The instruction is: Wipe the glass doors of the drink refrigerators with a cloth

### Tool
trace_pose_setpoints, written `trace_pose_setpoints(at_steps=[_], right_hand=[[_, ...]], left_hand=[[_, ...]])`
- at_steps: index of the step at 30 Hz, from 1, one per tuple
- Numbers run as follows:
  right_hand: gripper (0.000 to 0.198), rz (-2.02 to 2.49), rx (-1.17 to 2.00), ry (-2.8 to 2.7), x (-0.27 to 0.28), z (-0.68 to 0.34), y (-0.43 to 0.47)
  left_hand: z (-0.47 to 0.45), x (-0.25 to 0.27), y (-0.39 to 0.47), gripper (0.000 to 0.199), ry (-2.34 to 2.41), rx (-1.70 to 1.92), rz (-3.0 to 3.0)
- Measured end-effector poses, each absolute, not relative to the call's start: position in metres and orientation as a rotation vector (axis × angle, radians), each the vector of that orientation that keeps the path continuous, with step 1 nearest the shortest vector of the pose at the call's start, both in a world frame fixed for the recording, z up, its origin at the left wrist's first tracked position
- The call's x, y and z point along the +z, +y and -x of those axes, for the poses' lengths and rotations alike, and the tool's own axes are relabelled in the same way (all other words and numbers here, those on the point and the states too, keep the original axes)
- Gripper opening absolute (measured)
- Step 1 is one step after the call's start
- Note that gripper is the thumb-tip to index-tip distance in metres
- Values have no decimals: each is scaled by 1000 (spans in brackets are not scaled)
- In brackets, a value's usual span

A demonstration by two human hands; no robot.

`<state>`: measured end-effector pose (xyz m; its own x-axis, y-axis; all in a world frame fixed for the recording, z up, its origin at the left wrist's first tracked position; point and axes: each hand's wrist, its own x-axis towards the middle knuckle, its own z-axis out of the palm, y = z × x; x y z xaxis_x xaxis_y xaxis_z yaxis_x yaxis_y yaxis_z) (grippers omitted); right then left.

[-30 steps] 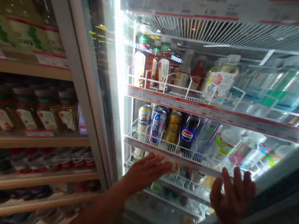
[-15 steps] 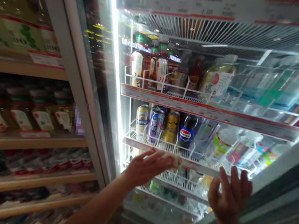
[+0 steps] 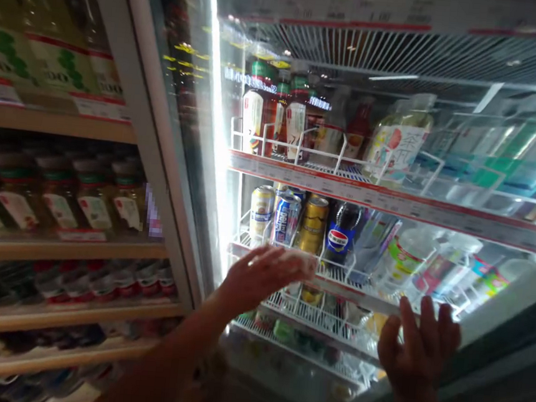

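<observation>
Before a lit glass-fronted drinks cooler (image 3: 307,182), my left hand (image 3: 266,276) is stretched out flat, palm down, with its fingers extended. Nothing shows in it. It hovers in front of the can shelf, nearest to a white and yellow can (image 3: 261,215), a blue can (image 3: 287,221) and a gold can (image 3: 313,222). To their right stands a dark cola bottle (image 3: 340,235). Lower right, my right hand (image 3: 417,345) is raised with fingers spread, holding nothing that I can see. Clear bottles with a green label (image 3: 401,259) stand behind it. Whether either hand touches the glass, I cannot tell.
Wooden shelves (image 3: 61,255) with rows of bottles run along the left. A metal post (image 3: 160,148) divides them from the cooler. The upper cooler shelf holds tea bottles (image 3: 252,115) and a pale floral bottle (image 3: 399,144). A dark door frame (image 3: 494,346) slants across the lower right.
My left hand has moved slightly up and left, over the front edge of the can shelf. The view has shifted a little, and my right hand keeps its spread pose.
</observation>
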<state>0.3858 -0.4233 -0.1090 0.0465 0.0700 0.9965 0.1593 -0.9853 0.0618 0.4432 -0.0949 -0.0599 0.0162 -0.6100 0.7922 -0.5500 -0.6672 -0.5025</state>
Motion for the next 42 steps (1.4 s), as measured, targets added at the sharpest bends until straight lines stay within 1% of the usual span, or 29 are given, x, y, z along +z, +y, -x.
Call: trace_pose_setpoints(at_steps=[3,5,7,9,11,13,16,18,20,21,23,25,27,30,32,33,35,38,40,42], right_hand=[[66,2216,-2111,-245,-109,-386,-423],[66,2210,-2097,-241,-110,-386,-422],[65,2200,-2086,-234,-111,-386,-423],[64,2196,-2094,-242,-112,-388,-424],[63,2202,-2110,-262,-113,-388,-426],[63,2209,-2113,-286,-113,-388,-427],[65,2201,-2083,-269,-111,-386,-425],[67,2208,-2057,-247,-110,-385,-424],[67,2214,-2054,-245,-111,-385,-424],[65,2215,-2060,-252,-112,-385,-424],[63,2213,-2068,-267,-114,-386,-426],[62,2212,-2070,-274,-115,-387,-427],[63,2212,-2064,-276,-114,-387,-428],[64,2206,-2069,-291,-112,-387,-427],[66,2203,-2072,-298,-111,-386,-427],[67,2200,-2070,-297,-111,-385,-427],[68,2186,-2065,-291,-110,-385,-426],[69,2186,-2044,-281,-111,-384,-426],[69,2200,-2034,-284,-112,-383,-427],[69,2207,-2042,-293,-112,-383,-427]], left_hand=[[-454,-13,-84,65,862,-2097,2342],[-455,-13,-90,67,739,-2217,2359],[-449,-41,-103,58,882,-2143,2314],[-443,-75,-114,45,1168,-1913,2225],[-440,-86,-118,38,1384,-1728,2121],[-444,-63,-114,40,1379,-1745,2106],[-455,0,-107,54,1029,-2044,2255],[-459,20,-111,64,813,-2230,2336],[-455,4,-121,65,813,-2254,2342],[-451,-14,-127,62,915,-2183,2309],[-443,-55,-135,50,1211,-1912,2200],[-439,-77,-133,39,1445,-1667,2075],[-442,-65,-121,37,1467,-1646,2030],[-453,-15,-100,48,1099,-1959,2169],[-457,-1,-95,54,838,-2141,2278],[-456,-6,-97,54,790,-2184,2301],[-449,-38,-105,47,875,-2147,2305],[-436,-92,-115,33,1324,-1798,2195],[-435,-95,-110,30,1481,-1651,2112],[-441,-66,-99,36,1375,-1756,2123]])
